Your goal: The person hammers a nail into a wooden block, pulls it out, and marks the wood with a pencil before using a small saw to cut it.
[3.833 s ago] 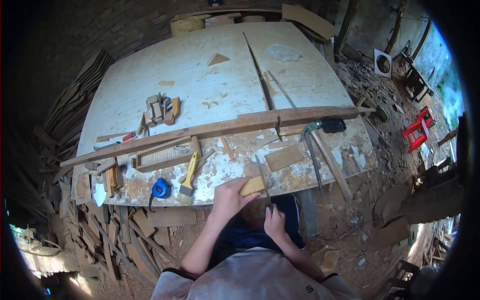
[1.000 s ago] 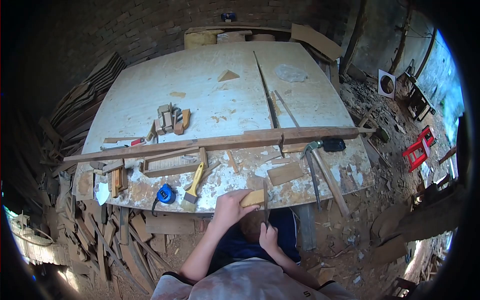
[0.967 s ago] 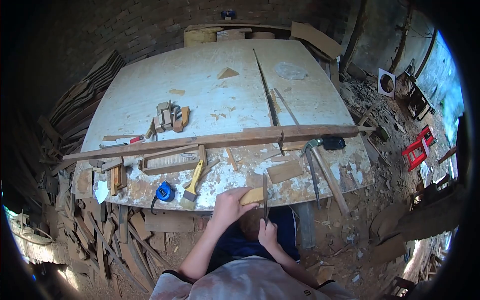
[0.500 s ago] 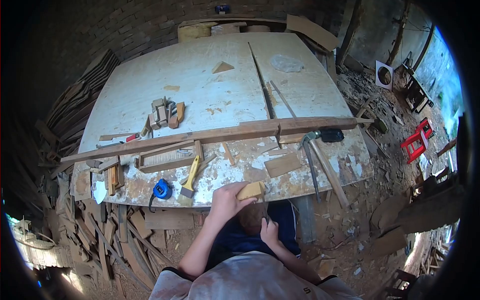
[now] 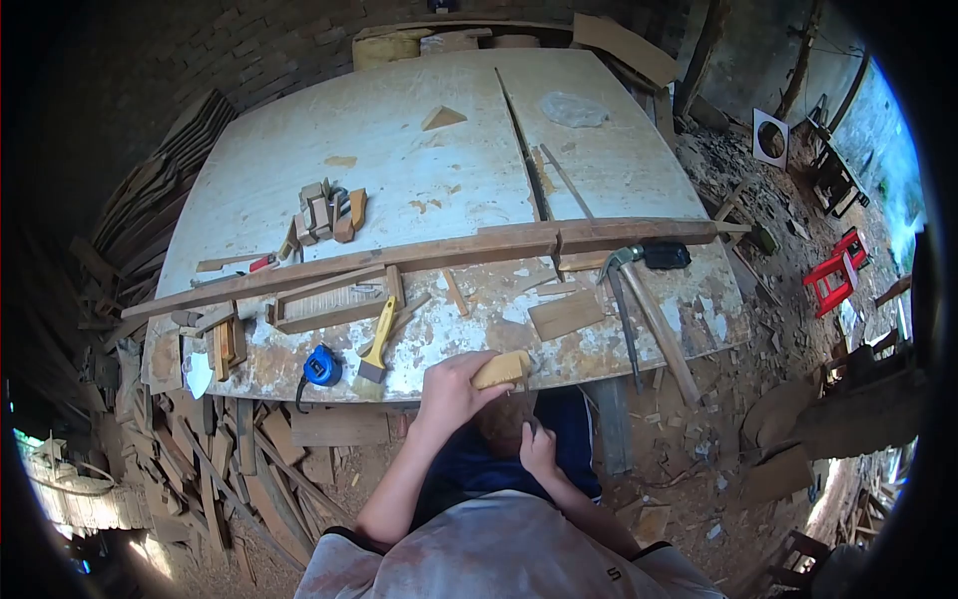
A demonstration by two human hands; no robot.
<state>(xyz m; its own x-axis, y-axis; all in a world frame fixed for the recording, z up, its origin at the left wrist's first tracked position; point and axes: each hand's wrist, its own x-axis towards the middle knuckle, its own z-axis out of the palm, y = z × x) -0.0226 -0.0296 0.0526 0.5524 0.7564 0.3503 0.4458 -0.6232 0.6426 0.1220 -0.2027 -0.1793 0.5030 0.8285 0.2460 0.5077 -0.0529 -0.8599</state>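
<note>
At the front edge of the workbench (image 5: 299,384), my left hand (image 5: 454,391) is wrapped round a pale, yellowish wooden block (image 5: 505,370), its free end pointing right. Lower down, over my lap, my right hand (image 5: 539,451) is closed on the dark handle of a slim tool. The tool's upper part lies close to the block's right end; I cannot make out its kind or whether it touches. Left of my left hand lie a yellow-handled paintbrush (image 5: 381,334) and a blue tape measure (image 5: 321,366).
A long wooden beam (image 5: 419,256) crosses the bench. To the right lie a hammer (image 5: 654,329), a dark pry bar (image 5: 624,324) and a flat board (image 5: 566,314). A wooden frame (image 5: 329,299) and small blocks (image 5: 324,212) are left. Scrap wood (image 5: 249,459) litters the floor.
The bench sits slightly higher in view. Both hands keep their holds and stay near the bench edge. The slim tool between them shows less clearly than before.
</note>
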